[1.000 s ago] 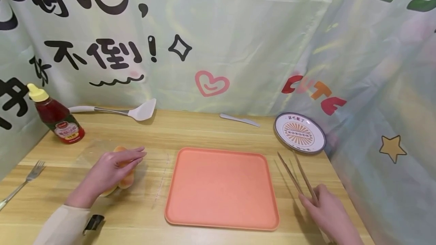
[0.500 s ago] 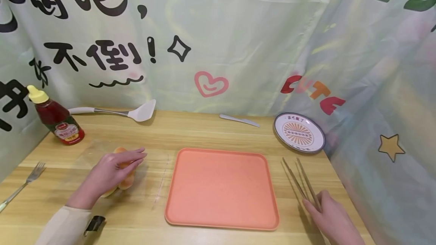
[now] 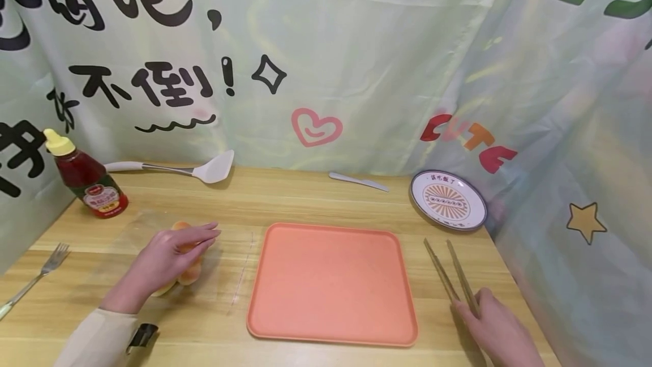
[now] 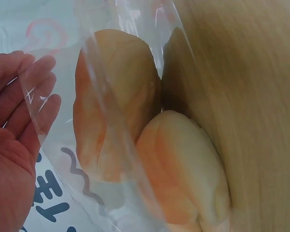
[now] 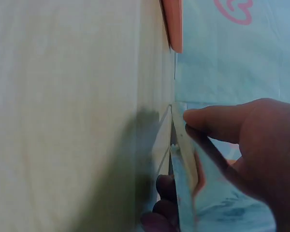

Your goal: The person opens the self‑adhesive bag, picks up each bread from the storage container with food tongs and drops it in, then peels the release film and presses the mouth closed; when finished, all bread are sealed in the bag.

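Note:
My left hand [image 3: 163, 259] is over two bread rolls [image 4: 113, 106] wrapped in a clear plastic bag [image 4: 128, 159] on the left of the table. Its fingers stretch out, and in the left wrist view the tips show through the film. The rolls lie side by side, partly hidden under the hand in the head view. On the right, my right hand [image 3: 499, 321] grips a pair of metal tongs [image 3: 463, 279] with the thumb on one side and fingers on the other. Their tips are spread apart and point away from me, with nothing between them.
A pink tray [image 3: 331, 285] sits between the hands. Behind lie a white spatula [image 3: 214, 167], a knife [image 3: 359, 181] and a round plate [image 3: 448, 200]. A ketchup bottle [image 3: 94, 183] and a fork [image 3: 38, 279] are at the left. A printed cloth [image 3: 367, 44] hangs behind.
My right hand has drawn the tongs slightly back toward me and to the right. The left hand stays in place over the bagged rolls.

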{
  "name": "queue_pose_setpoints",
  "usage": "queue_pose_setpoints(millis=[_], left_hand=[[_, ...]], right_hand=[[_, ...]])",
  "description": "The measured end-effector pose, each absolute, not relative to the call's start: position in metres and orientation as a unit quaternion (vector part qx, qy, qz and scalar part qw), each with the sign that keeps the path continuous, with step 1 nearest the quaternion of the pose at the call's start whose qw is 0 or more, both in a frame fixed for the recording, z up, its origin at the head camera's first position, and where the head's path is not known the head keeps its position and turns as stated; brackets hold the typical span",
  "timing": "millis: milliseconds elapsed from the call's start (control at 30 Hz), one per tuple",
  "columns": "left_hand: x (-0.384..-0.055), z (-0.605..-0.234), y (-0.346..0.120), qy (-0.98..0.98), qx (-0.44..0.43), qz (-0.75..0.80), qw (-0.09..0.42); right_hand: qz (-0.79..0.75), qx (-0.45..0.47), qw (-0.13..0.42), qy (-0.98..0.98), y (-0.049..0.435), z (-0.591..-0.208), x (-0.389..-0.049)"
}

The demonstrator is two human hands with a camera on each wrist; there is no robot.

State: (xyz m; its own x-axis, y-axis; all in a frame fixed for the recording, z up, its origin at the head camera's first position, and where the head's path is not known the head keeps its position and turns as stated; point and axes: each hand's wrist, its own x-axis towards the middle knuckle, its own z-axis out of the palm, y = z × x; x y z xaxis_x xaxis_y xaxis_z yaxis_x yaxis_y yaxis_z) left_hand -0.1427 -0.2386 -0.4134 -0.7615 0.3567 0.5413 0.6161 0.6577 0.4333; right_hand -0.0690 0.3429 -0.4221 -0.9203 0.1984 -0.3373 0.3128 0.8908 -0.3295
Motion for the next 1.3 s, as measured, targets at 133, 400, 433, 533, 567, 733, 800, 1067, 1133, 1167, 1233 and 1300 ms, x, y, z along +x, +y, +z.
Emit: queue_pose_setpoints(millis=[133, 400, 433, 533, 567, 733, 800, 1067, 1133, 1167, 1233, 1300], left_hand=[[-0.142, -0.412, -0.238, -0.887, -0.273, -0.308, 0.211], [-0.141, -0.41, -0.236, -0.885, -0.276, -0.309, 0.213], [-0.141, -0.41, -0.236, -0.884, -0.278, -0.31, 0.214], [-0.142, -0.411, -0.236, -0.878, -0.287, -0.312, 0.22], [-0.142, -0.411, -0.236, -0.877, -0.29, -0.313, 0.222], [-0.141, -0.412, -0.237, -0.876, -0.29, -0.317, 0.221], [-0.141, -0.412, -0.237, -0.876, -0.288, -0.317, 0.22], [-0.142, -0.411, -0.237, -0.885, -0.276, -0.316, 0.203], [-0.142, -0.411, -0.237, -0.884, -0.279, -0.315, 0.204], [-0.142, -0.411, -0.237, -0.883, -0.28, -0.315, 0.205], [-0.143, -0.41, -0.237, -0.881, -0.285, -0.317, 0.206], [-0.143, -0.409, -0.237, -0.88, -0.288, -0.318, 0.206]], right_hand=[[-0.186, 0.135, 0.153, 0.961, 0.345, -0.424, -0.071], [-0.16, 0.136, 0.164, 0.964, 0.351, -0.426, -0.074], [-0.158, 0.135, 0.164, 0.964, 0.352, -0.426, -0.074], [-0.152, 0.137, 0.163, 0.965, 0.352, -0.425, -0.074], [-0.151, 0.137, 0.162, 0.965, 0.352, -0.425, -0.074], [-0.148, 0.139, 0.163, 0.965, 0.352, -0.425, -0.073], [-0.149, 0.144, 0.169, 0.964, 0.352, -0.424, -0.072], [-0.138, 0.15, 0.161, 0.966, 0.355, -0.412, -0.076], [-0.136, 0.136, 0.122, 0.974, 0.354, -0.405, -0.076], [-0.138, 0.131, 0.103, 0.976, 0.352, -0.4, -0.077], [-0.149, 0.117, 0.065, 0.98, 0.346, -0.392, -0.077], [-0.166, 0.098, 0.036, 0.981, 0.336, -0.383, -0.076]])
